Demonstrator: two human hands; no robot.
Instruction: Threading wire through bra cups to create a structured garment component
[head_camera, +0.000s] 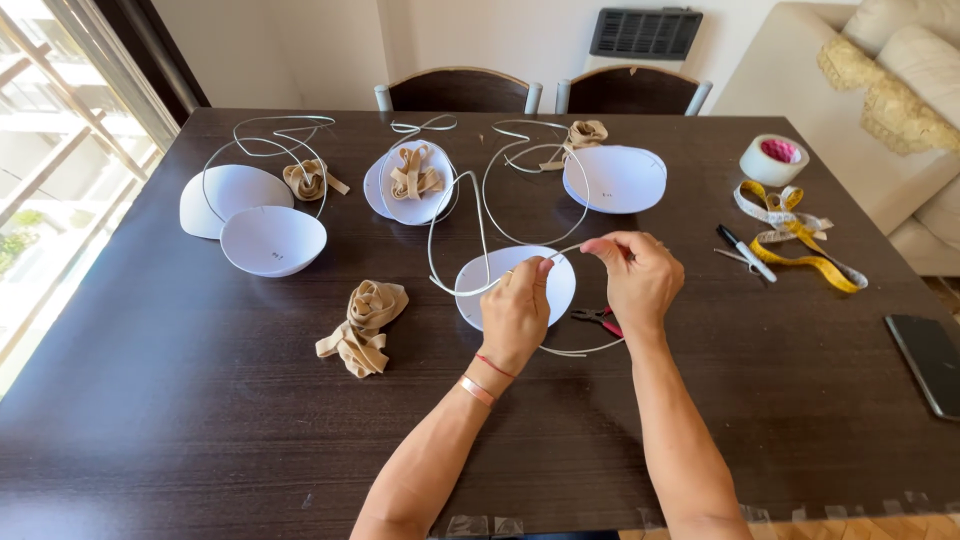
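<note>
white wire (480, 215) pinched by left hand (515, 310) and right hand (640, 280) over white cup (560, 285) near table (150, 400) middle | tan strips (415, 178) held in far cup (385, 195) | tape roll (772, 158) at right edge

Place: I look down into a home living and dining room.
Table: a large dark brown wooden dining table (200, 400) fills my view.
Seating: two dark wooden chairs with curved backs (460, 90) stand at its far edge; a cream upholstered sofa with lace-trimmed cushions (880, 90) sits to the right.
Wall: a dark grilled wall heater (645, 33) hangs on the pale wall.
Window: a tall glazed balcony door (60, 150) lets in daylight at left.
</note>
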